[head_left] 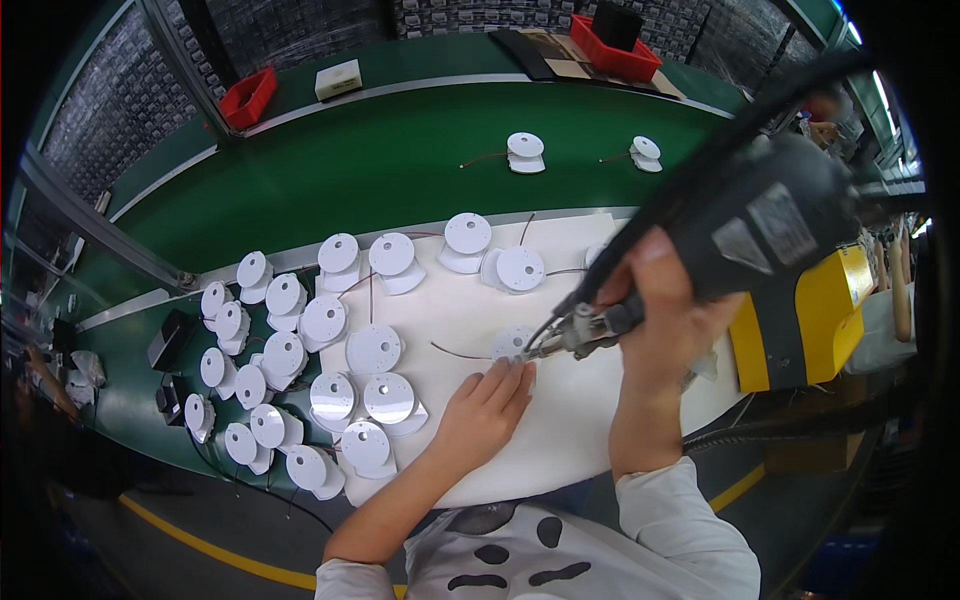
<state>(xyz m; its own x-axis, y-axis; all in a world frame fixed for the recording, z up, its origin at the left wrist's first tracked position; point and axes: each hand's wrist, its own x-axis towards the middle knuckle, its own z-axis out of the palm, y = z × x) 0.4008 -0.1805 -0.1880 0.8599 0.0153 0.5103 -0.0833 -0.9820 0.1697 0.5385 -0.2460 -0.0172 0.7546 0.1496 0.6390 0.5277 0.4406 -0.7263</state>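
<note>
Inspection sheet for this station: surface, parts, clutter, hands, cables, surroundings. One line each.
Surface: white mat before the person; green bench at left.
Job's things: white disc parts, mostly grouped left, some with thin leads; one at the hands.
Clutter: black boxes beside the left group.
Left hand: fingertips at that disc part; exact grip unclear.
Right hand: grips black tool, metal end toward the disc part.
Cables: ribbed black hose, lower right.
Surroundings: green belt carrying two more disc parts; red bins beyond; yellow-and-black box at right.
</note>
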